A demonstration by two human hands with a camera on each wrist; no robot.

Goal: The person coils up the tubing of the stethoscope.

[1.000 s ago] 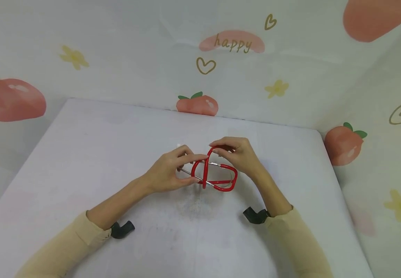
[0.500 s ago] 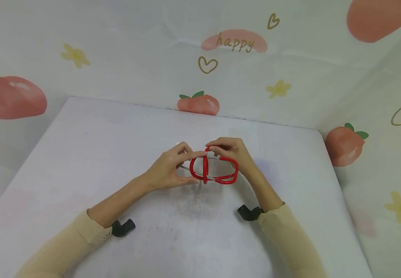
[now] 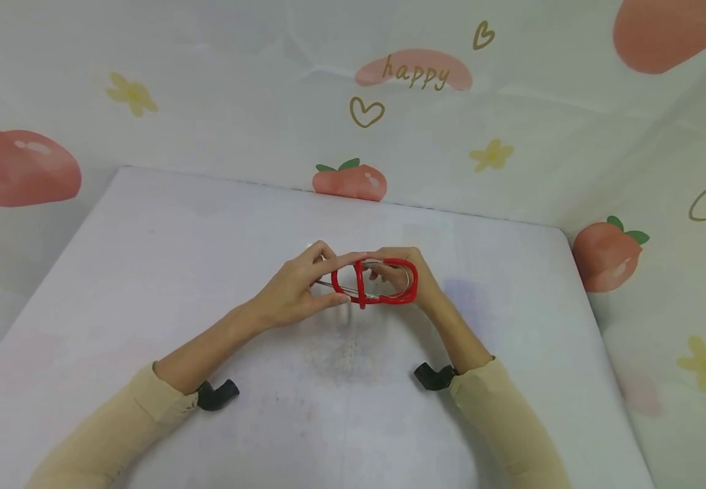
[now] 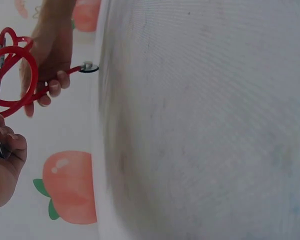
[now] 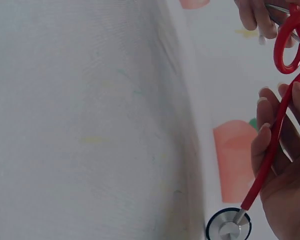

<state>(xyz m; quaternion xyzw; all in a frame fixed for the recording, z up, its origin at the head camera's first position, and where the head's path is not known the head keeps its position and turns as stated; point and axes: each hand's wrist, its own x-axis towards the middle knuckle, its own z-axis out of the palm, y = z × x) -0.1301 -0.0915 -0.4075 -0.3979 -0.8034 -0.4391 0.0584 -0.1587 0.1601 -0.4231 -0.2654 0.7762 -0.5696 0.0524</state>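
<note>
A stethoscope (image 3: 415, 284) with red tubing is held up above the table, its tube coiled into loops around the metal ear tubes. My left hand (image 3: 291, 288) grips the left end of the bundle between thumb and fingers, with the metal tubes passing through that hand in the left wrist view. Behind the loops, partly hidden by them in the head view, is my right hand (image 3: 421, 275). In the right wrist view its thumb and fingers hold the tube's free length (image 5: 276, 132). From that length hangs the round silver chest piece (image 5: 229, 227) with a dark rim.
The white table (image 3: 267, 421) lies under both hands, with faint smudges. A white cloth backdrop (image 3: 236, 102) printed with peaches, flowers and hearts stands behind and to the right. Black angled pieces (image 3: 218, 395) stick out at both sleeve cuffs.
My right hand has moved left and behind the loops, bringing the tube's free length down from above the coil. The left hand keeps its grip and has risen a little with the stethoscope.
</note>
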